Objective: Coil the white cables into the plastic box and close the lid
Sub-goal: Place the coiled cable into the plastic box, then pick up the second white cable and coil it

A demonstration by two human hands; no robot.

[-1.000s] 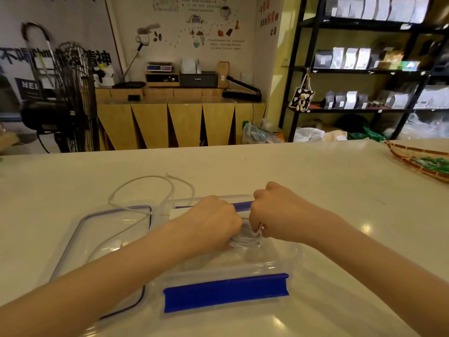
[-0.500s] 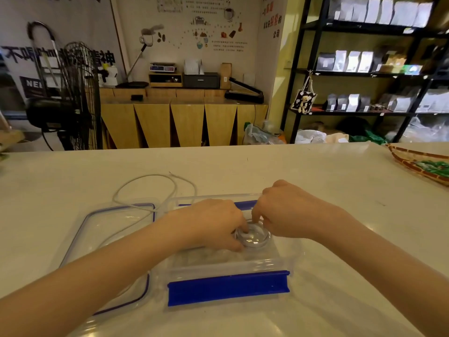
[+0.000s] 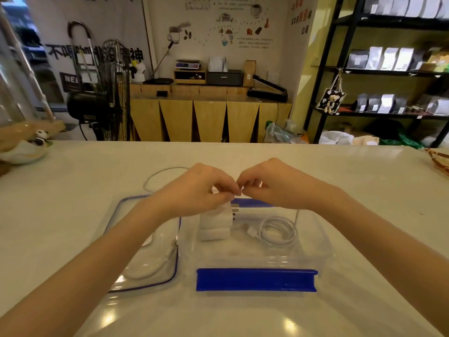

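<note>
left hand: fingers curled, tips pinching something small above the box, item too small to tell
right hand: same, fingertips meeting the left's
coiled cable: in plastic box beside white chargers
loose cable: on table, crossing lid
room: shelves, counter, fan behind

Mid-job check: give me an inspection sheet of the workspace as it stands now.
Surface: pale glossy table, lamp glare near the front edge.
Job's things: clear plastic box open; coiled white cable and white charger block inside; lid flat beside it, left.
Clutter: panda figure dish far left; woven tray far right.
Hands: left hand and right hand meet fingertip to fingertip above the box; what they pinch is unclear.
Cables: loose white cable looping behind the lid.
Surroundings: fan, wooden counter, black shelving.
</note>
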